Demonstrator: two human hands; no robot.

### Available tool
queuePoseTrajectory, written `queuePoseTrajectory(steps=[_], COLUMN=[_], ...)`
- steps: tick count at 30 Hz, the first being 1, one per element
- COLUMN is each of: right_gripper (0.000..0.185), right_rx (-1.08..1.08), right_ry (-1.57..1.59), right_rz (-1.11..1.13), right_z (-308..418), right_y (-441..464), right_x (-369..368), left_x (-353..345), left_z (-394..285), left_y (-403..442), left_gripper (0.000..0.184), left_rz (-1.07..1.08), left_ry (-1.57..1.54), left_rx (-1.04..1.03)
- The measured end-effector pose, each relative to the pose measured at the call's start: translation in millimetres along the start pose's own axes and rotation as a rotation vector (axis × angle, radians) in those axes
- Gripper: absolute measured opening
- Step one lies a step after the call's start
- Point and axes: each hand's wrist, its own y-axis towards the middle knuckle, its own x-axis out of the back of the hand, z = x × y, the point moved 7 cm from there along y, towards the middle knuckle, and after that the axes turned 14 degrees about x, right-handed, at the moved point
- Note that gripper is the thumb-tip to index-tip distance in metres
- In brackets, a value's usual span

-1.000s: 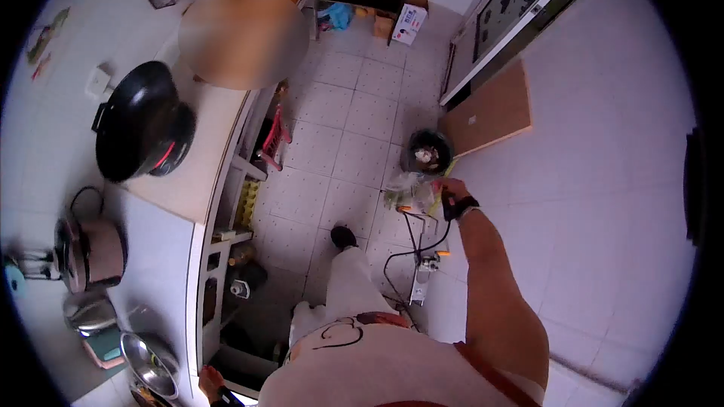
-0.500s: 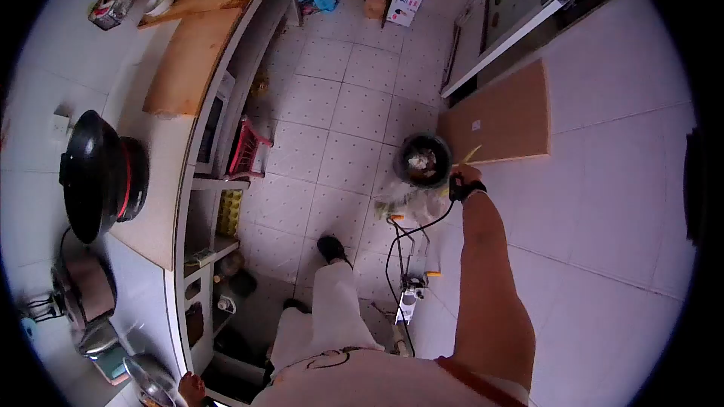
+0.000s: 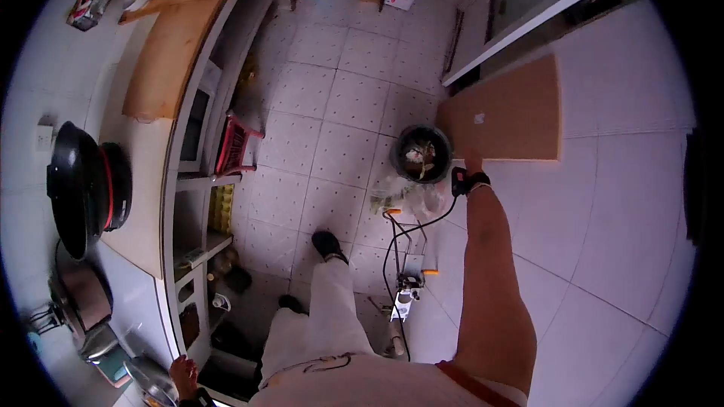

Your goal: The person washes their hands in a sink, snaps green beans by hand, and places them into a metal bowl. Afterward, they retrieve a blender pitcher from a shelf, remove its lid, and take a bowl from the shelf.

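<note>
My right hand (image 3: 473,165) is stretched out just right of a dark trash bin (image 3: 400,169) on the floor. It holds nothing I can see; its fingers look extended, though they blend with the brown board behind. Food scraps (image 3: 419,153) lie in the bin, with a pale yellowish strip among them. A dark device with a cable (image 3: 458,181) is strapped at my right wrist. At the lower left, my left hand (image 3: 183,377) is by the counter edge, near a metal bowl (image 3: 151,378), fingers loosely bent and apart, nothing visible in them.
Clear plastic bags (image 3: 407,197) and a metal-framed item with orange grips (image 3: 411,283) are on the floor beside the bin. A brown board (image 3: 513,113) leans on the right wall. A wok (image 3: 72,192) stands on the left counter (image 3: 143,234); a red rack (image 3: 235,143) sits below.
The yellowish strip has left my right hand and a similar strip now shows in the bin. My left hand has shifted slightly up and left. The view has moved a little.
</note>
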Motion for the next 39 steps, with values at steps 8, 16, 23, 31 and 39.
queuePoseTrajectory(steps=[8, 16, 23, 31, 39], right_gripper=[0.033, 0.018, 0.018, 0.048, 0.030], right_rx=[0.887, 1.136, 0.439, -0.117, -0.045], right_ry=[-1.940, -0.866, -0.347, -0.757, -0.988], right_rz=[0.587, 1.878, 2.559, 2.238, 2.022], right_z=[-11, -133, -54, -149, -205], right_y=[-19, -329, -833, -1127, -1207], right_x=[-53, -198, -229, -237, -296], left_x=[6, 41, 127, 271, 332], left_z=[43, 208, 321, 443, 408], left_y=[-2, -10, -8, 59, 86], left_gripper=[0.009, 0.026, 0.030, 0.031, 0.026], left_rz=[0.130, 0.039, -0.557, -0.989, -0.890], left_ry=[-0.160, -0.885, -0.974, -0.787, -0.625], left_rx=[-0.036, 0.118, 0.136, 0.249, 0.258])
